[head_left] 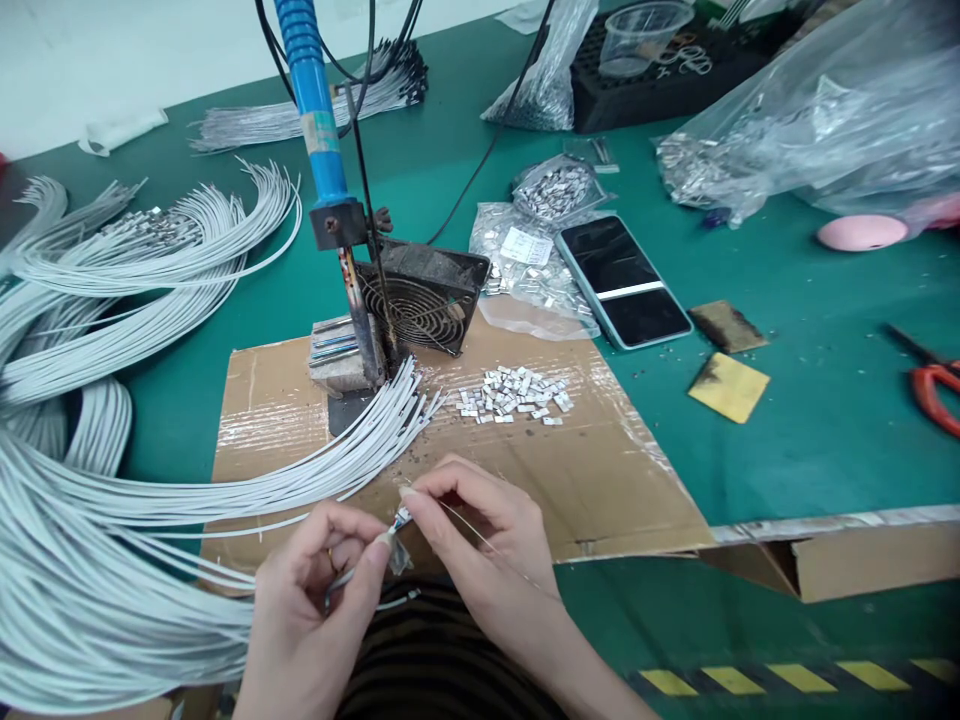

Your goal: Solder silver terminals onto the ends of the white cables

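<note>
My left hand (319,600) pinches the end of a white cable (346,577) between thumb and index finger. Thumb and fingers of my right hand (491,535) close on a small metal connector (403,517) at that cable end. A thin wire, which looks like solder wire (471,527), runs back from the right fingertips across the palm. Just beyond my hands, a thick bundle of white cables (300,480) lies with its tips beneath a blue-handled soldering iron (309,110), fixed pointing downward. Loose small metal connectors (514,393) form a pile on the cardboard (600,470).
A black fan (420,300) leans behind the iron's hot tip. Coiled cables (150,250) spread over the left side. To the right are a phone (624,280), bags of metal parts (525,250), a yellow sponge (729,387) and red-handled scissors (934,390).
</note>
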A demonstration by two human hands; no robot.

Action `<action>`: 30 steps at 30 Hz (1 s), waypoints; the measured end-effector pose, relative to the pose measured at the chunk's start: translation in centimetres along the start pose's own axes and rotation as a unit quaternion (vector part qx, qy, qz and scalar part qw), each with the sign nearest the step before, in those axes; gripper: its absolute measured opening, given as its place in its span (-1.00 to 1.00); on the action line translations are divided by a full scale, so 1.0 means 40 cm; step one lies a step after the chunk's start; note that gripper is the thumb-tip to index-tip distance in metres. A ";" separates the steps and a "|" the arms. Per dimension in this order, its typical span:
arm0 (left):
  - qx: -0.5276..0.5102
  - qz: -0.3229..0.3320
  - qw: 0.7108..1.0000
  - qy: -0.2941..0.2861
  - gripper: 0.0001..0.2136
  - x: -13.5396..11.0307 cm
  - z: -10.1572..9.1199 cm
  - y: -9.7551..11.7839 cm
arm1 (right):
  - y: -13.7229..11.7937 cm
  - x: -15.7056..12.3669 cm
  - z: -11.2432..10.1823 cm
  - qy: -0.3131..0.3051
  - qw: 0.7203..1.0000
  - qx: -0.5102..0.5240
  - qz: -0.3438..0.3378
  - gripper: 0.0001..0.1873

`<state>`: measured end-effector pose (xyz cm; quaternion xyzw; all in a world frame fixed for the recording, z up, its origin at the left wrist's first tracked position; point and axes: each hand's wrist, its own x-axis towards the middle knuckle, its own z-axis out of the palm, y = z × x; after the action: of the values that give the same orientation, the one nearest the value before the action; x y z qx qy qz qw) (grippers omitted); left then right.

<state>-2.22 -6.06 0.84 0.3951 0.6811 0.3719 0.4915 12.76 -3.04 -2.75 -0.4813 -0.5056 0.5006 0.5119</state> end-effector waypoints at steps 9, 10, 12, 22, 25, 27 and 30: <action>0.023 0.002 1.000 0.006 -0.85 0.001 0.006 0.014 | 0.007 0.007 -0.063 -0.019 0.987 0.145 0.073 -0.57; 0.024 0.005 1.000 0.007 -0.85 0.001 0.005 0.014 | 0.010 0.009 -0.100 -0.009 0.980 0.180 0.085 -0.47; 0.022 0.012 1.000 0.007 -0.87 0.003 0.003 0.009 | 0.019 0.012 -0.193 0.053 0.977 0.187 0.088 -0.39; 0.066 0.060 0.996 0.002 -0.88 -0.003 0.000 -0.029 | -0.012 0.057 -0.528 0.386 0.803 -0.413 0.191 -0.45; 0.123 0.151 0.980 0.024 -0.90 0.007 -0.003 -0.045 | -0.023 0.086 -0.527 0.343 0.815 -0.423 0.199 -0.59; 0.171 0.213 0.962 0.026 -0.88 0.016 -0.012 -0.067 | -0.013 0.098 -0.528 0.357 0.810 -0.422 0.199 -0.72; 0.213 0.211 0.954 -0.019 -0.89 0.022 -0.033 -0.106 | 0.017 0.107 -0.544 0.412 0.808 -0.379 0.186 -0.57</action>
<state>-4.42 -7.16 -2.96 0.6324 0.6362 0.3057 0.3193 34.44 1.54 -3.81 -0.8830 -0.2973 0.1098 0.3462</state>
